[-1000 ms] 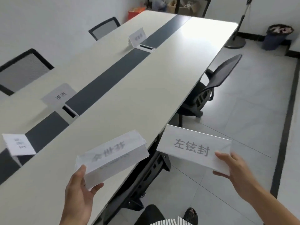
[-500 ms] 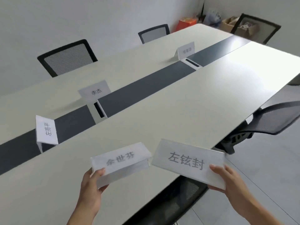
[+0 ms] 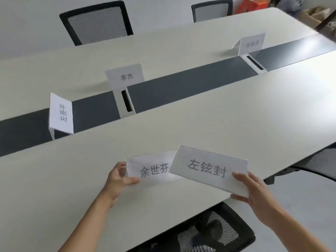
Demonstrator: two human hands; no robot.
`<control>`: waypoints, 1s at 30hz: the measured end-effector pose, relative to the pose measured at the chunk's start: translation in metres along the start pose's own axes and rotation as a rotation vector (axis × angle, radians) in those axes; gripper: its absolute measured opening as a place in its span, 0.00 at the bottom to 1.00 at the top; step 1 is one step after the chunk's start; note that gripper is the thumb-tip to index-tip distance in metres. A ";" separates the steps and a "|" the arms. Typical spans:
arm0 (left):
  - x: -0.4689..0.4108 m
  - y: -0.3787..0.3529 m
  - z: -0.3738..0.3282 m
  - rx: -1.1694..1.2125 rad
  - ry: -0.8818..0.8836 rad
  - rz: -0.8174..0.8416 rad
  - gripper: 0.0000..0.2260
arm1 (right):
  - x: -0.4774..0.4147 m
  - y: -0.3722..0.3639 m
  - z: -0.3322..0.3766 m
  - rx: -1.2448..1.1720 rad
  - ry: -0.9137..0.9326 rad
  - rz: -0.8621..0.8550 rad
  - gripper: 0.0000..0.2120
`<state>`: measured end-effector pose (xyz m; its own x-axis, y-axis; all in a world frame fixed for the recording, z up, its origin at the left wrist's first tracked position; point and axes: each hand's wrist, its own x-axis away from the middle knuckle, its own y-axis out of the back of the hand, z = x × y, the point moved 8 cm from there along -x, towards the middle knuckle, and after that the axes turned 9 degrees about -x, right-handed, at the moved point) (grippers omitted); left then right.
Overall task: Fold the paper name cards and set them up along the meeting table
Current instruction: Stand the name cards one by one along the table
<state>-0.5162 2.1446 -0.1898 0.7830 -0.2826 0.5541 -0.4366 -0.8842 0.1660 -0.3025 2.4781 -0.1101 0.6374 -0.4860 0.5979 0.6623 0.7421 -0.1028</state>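
Note:
My left hand [image 3: 119, 177] grips the left end of a folded white name card [image 3: 151, 170] over the near side of the long meeting table [image 3: 236, 113]. My right hand [image 3: 252, 188] holds a second folded name card [image 3: 209, 170] by its lower right corner; its left end overlaps the first card. Three folded cards stand along the table's dark centre strip: one at the left [image 3: 61, 115], one in the middle [image 3: 126, 77], one at the far right [image 3: 251, 43].
Two cable boxes [image 3: 126, 101] [image 3: 253, 63] sit in the dark strip. Mesh chairs stand behind the far side [image 3: 96, 20] [image 3: 211, 10], another under the near edge [image 3: 205, 231] and one at the right [image 3: 316, 164]. Boxes [image 3: 254, 5] are piled in the far corner.
My view has swung left, to face the table squarely. Both hands came closer together over the table, and the right card now overlaps the left one.

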 end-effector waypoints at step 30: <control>-0.130 -0.052 -0.111 -1.311 -0.443 -0.094 0.16 | -0.033 -0.009 0.020 0.002 -0.011 0.004 0.19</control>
<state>-0.6446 2.2682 -0.1802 0.7986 -0.5534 0.2366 -0.2745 0.0149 0.9615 -0.3374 2.4961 -0.1130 0.6361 -0.4779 0.6058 0.6586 0.7454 -0.1036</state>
